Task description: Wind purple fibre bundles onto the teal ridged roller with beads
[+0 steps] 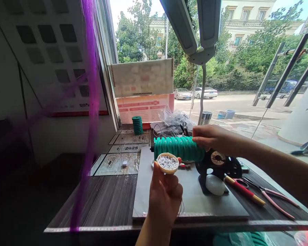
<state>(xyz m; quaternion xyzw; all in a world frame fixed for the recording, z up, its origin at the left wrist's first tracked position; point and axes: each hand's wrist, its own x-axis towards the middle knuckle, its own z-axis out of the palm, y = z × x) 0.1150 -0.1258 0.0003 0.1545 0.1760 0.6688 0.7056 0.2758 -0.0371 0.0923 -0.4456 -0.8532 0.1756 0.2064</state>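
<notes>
My left hand is closed around a small round dish, keeping it up in front of the machine. Many tiny white beads fill the dish. Behind it lies a green ribbed cylinder, mounted sideways on a black winding machine, with small pale dots along its upper side. My right hand touches the top of the cylinder near its right end. Its thumb and fingers are pinched together there; whatever is between them is too small to make out.
A grey board lies under the machine. A red-and-yellow handled tool and pink-handled pliers lie to the right. At the back stand a green spool and crumpled clear plastic. A lamp hangs above; purple strands cross the left.
</notes>
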